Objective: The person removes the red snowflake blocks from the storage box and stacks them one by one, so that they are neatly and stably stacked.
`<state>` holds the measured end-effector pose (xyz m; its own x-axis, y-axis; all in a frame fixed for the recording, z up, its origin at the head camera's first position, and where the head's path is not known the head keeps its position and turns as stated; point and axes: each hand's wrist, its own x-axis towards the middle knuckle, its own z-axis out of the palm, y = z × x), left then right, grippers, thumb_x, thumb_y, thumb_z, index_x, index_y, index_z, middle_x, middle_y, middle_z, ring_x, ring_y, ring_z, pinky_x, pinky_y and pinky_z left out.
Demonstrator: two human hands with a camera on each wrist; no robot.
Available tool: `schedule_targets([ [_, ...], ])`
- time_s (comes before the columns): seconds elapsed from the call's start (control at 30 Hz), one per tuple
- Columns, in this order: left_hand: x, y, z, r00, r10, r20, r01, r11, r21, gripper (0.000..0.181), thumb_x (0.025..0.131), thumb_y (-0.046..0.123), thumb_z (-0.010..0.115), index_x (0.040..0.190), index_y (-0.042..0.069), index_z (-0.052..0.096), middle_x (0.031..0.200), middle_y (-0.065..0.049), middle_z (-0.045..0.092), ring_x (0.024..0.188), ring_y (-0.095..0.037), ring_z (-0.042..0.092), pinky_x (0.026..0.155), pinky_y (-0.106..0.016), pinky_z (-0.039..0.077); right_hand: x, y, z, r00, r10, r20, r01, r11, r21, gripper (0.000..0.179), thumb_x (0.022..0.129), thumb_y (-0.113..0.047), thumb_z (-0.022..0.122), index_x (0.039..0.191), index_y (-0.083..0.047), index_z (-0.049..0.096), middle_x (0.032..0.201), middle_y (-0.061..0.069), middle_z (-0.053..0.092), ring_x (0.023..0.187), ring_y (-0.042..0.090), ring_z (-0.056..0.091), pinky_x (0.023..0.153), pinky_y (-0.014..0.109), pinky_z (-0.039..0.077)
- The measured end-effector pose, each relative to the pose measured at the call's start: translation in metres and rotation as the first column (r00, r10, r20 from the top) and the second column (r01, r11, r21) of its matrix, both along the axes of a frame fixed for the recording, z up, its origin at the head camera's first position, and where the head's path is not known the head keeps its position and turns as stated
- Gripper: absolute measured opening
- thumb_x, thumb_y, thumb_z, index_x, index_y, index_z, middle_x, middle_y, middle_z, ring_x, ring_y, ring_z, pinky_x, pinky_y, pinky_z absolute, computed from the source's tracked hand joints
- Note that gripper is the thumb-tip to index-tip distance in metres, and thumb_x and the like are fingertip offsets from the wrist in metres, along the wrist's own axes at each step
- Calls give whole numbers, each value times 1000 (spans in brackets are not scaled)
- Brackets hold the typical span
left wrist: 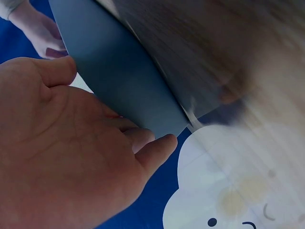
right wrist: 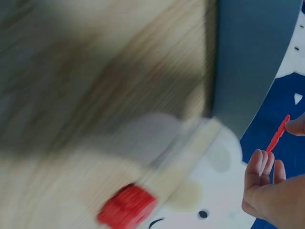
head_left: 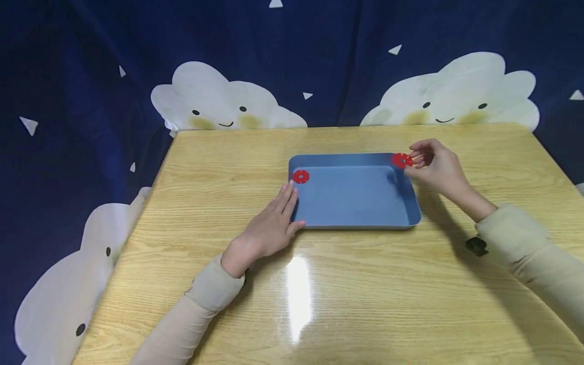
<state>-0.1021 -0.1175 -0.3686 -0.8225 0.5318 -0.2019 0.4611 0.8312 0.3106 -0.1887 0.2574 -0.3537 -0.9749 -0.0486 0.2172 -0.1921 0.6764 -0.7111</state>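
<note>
A shallow blue tray (head_left: 351,197) lies on the table. Near its back left corner, inside, is a red notched plastic disc (head_left: 300,176). My left hand (head_left: 269,228) rests on the tray's left side, fingers extended along the rim and thumb by the front left corner; in the left wrist view the tray's outer wall (left wrist: 124,71) is beside the fingers. Over the back right corner, my right hand (head_left: 438,165) pinches a second red notched disc (head_left: 402,160) between thumb and fingers. The right wrist view shows this disc (right wrist: 278,134) edge-on, above the tray wall (right wrist: 252,57).
A blurred red object (right wrist: 126,207) appears low in the right wrist view; it cannot be made out in the head view. The wooden table (head_left: 365,284) meets a dark blue cloth (head_left: 328,61) with white clouds at its back and left edges.
</note>
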Motion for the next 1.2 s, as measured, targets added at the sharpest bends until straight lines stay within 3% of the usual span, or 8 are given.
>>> schedule_targets([
  [0.27,0,0,-1,1000,1,-3,-1,1000,8,72,106,45,29,156,1,0,161,-13,-17,148,-24,-12,120,-38,6,13,50,-10,996,-68,59,66,997,43,51,82,-6,77,124,8,51,103,16,58,74,-7,50,64,5,41],
  [0.47,0,0,-2,1000,4,-3,-4,1000,5,72,106,45,28,156,2,-1,161,-12,-18,148,-24,-12,119,-37,6,22,78,-19,990,-132,51,126,987,99,50,81,-6,78,121,8,52,97,12,59,70,-12,48,61,3,40],
  [0.63,-1,0,-4,1000,0,-13,0,1000,5,72,106,45,28,156,1,-1,162,-13,-17,148,-24,-12,119,-38,7,30,95,-23,988,-142,57,136,985,104,51,81,-4,77,122,9,51,92,-6,56,70,-13,48,61,3,40],
  [0.73,-1,0,-3,1000,0,-13,0,1000,5,72,106,45,28,156,1,-1,162,-13,-17,148,-24,-12,119,-38,6,34,101,-25,987,-144,67,135,984,120,50,81,-5,77,121,10,52,92,-2,58,69,-13,47,60,3,39],
  [0.87,0,0,-2,1000,6,-6,-6,1000,13,71,107,43,30,156,2,0,162,-13,-17,148,-24,-12,119,-38,6,38,106,-29,983,-157,100,141,978,152,50,82,-11,77,121,9,52,95,14,59,68,-11,46,59,5,39],
  [1.2,0,0,-2,1000,5,-7,-5,1000,17,71,107,43,31,156,1,1,162,-13,-15,148,-25,-11,119,-38,6,41,110,-36,981,-162,111,143,976,162,52,81,-12,78,122,8,52,94,11,60,68,-10,47,59,6,39],
])
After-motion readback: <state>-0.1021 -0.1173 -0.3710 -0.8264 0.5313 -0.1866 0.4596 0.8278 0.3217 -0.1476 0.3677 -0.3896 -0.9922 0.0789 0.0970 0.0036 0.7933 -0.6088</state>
